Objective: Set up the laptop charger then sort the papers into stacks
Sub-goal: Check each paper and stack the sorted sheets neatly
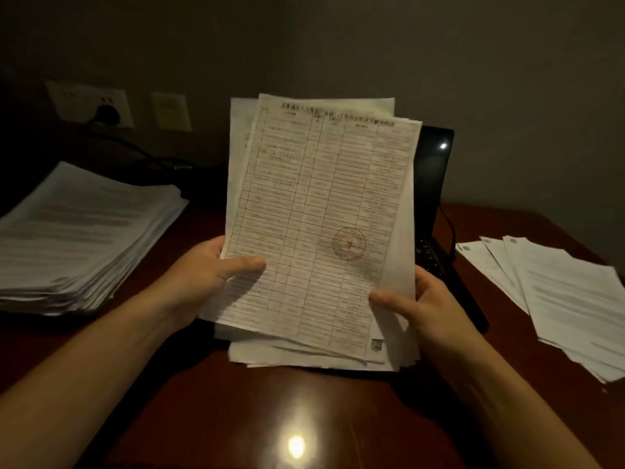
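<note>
Head view: black plug [107,114] sits in white wall socket [77,99], so guessing sorting step now. Left hand [209,269] and right hand [419,299], fingers grasping loose white paper bundle [321,204], raised above dark wooden counter [304,418], in front of black laptop [434,170]. Top sheet: printed table, red round stamp, uneven edges. Next probably: choose tall paper pile [77,238] or fanned white sheets [561,299].

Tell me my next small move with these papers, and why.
Probably slide the top sheet, the stamped table, off the bundle with your right hand while your left hand holds the rest: both grip it now, and a thick stack and a fanned pile lie either side.
</note>
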